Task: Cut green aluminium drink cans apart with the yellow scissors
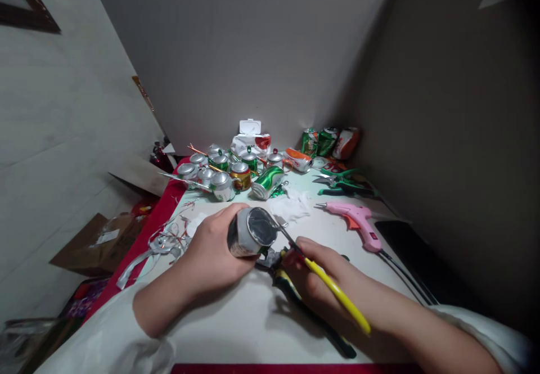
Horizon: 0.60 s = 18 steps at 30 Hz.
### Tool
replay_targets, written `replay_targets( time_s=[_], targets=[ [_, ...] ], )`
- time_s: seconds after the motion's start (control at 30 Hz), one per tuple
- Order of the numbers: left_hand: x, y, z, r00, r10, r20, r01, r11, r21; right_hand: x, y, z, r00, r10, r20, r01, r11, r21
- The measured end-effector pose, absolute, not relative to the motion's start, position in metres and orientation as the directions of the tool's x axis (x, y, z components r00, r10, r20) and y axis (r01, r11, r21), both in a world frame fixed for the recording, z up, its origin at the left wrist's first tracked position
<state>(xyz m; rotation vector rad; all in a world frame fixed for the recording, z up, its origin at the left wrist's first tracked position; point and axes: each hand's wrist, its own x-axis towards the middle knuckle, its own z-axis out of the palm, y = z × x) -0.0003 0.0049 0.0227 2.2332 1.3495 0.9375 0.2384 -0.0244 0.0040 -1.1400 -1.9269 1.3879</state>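
My left hand [221,244] is wrapped around a drinks can [241,234], tilted so that its round dark end with a silver rim faces me. I cannot tell whether that end is open or a hollow base. In my right hand [320,270] is a yellow-handled tool [337,292] with a thin dark metal shaft, its tip at the can's rim on the right. Beneath my hands lies a pair of pliers [291,289] with dark green handles, its jaws partly covered by the can and my fingers.
Several small cans made into mugs [223,185] stand at the back left. A green can [269,183] lies near a crumpled white tissue [291,205]. To the right are a pink glue gun [358,219] and green-handled snips [343,178]. Metal scraps [169,243] lie left.
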Motion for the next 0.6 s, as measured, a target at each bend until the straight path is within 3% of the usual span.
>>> replay_targets(
  time_s=[0.17,0.33,0.6],
  targets=[
    [0.004,0.002,0.019,0.355,0.888,0.294,0.642,-0.46,0.614,0.235,-0.025,0.007,-0.38,0.925,0.005,0.65,0.27,-0.711],
    [0.004,0.001,0.015,0.396,0.868,0.3,0.666,-0.496,0.557,0.237,-0.025,0.0,-0.329,0.942,0.063,0.803,0.314,-0.506],
    [0.012,-0.001,0.007,0.294,0.907,0.303,0.74,-0.416,0.528,0.236,-0.024,0.002,-0.319,0.947,-0.031,0.798,0.251,-0.549]
  ],
)
